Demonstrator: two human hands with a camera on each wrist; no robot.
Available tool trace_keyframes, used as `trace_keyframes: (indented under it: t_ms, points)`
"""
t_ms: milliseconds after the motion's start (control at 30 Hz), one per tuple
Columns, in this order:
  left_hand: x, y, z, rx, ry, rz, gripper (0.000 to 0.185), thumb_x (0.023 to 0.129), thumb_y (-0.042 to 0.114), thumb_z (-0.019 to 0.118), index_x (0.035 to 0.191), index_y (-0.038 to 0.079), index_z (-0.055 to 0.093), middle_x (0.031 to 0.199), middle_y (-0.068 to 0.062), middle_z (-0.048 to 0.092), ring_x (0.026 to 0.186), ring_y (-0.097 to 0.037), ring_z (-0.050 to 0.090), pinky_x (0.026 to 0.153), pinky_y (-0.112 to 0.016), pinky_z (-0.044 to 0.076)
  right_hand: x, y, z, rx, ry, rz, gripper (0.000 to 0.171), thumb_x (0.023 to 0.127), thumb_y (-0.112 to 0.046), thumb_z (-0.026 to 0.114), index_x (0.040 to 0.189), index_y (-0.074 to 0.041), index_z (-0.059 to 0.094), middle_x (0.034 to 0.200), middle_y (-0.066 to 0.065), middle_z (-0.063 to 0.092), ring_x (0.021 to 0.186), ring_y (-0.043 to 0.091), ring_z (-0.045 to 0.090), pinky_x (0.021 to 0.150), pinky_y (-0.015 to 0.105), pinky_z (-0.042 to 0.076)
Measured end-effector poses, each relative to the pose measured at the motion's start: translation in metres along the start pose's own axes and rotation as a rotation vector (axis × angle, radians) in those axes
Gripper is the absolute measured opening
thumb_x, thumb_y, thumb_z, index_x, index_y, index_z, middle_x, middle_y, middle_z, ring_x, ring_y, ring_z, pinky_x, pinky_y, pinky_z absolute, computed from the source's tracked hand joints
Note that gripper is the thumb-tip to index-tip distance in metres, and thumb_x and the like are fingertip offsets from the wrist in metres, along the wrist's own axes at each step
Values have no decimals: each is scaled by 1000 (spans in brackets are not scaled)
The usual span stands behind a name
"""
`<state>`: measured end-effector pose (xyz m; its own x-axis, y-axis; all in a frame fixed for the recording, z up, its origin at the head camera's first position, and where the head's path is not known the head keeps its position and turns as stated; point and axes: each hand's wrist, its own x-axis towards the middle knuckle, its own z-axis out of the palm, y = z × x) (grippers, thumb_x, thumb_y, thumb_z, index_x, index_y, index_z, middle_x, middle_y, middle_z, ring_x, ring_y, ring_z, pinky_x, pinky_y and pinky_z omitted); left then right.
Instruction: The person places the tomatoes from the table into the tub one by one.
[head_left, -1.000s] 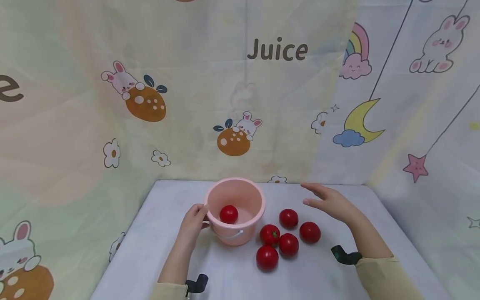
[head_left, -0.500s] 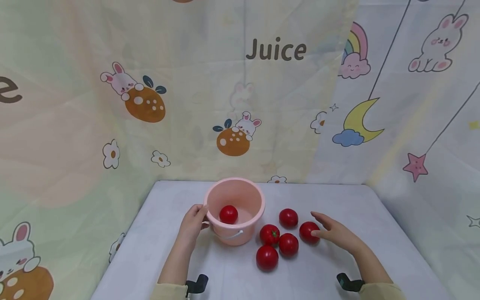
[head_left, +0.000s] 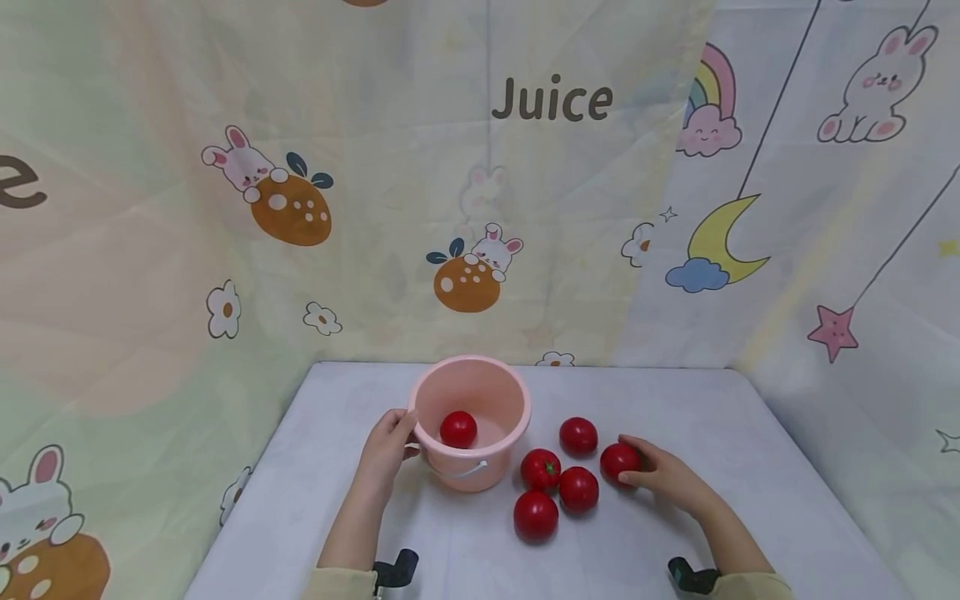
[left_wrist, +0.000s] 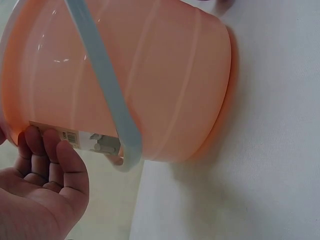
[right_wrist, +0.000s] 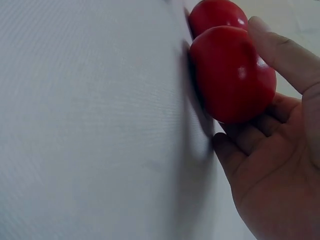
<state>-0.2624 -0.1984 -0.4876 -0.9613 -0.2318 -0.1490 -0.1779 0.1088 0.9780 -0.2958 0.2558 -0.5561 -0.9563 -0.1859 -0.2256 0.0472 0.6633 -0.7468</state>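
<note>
A pink bucket (head_left: 491, 398) stands on the table with one red tomato (head_left: 458, 429) inside. My left hand (head_left: 386, 446) grips its rim on the left side, thumb near the top edge and fingers against the outer wall, as the left wrist view also shows. On the right, my right hand (head_left: 670, 477) curls round the rightmost tomato (head_left: 617, 462), thumb on the near side and fingers behind. In the right wrist view this tomato (right_wrist: 232, 75) sits between thumb and fingers, close to the table surface.
Several other tomatoes (head_left: 536, 516) lie clustered between the bucket and my right hand. The bucket's pale handle (left_wrist: 102, 65) hangs down its side. A printed cloth (head_left: 375, 275) rises behind the white table (head_left: 480, 558).
My right hand has come down and toward me from above the table's right side, and now its fingers close round the rightmost tomato. My left hand and the bucket have stayed put.
</note>
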Motion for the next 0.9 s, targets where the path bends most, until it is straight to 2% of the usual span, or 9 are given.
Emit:
trace_keyframes:
  t_ms: [633,900]
  points:
    - [0,2,1,-1,2,-2,38,100,42,53,118,9,60,114,-15,66,97,-20,63,87,-36,56,1,4,-2,-2,4,-7,83,79,-45,78,149,-18,42,150,19,45,138,44,39,103,57,46]
    - [-1,1,2,3,9,-7,38,99,42,54,116,9,60,113,-14,66,97,-20,63,87,-36,56,-1,5,-2,-28,28,11,82,78,-47,79,147,-18,46,147,20,49,136,45,42,102,59,46]
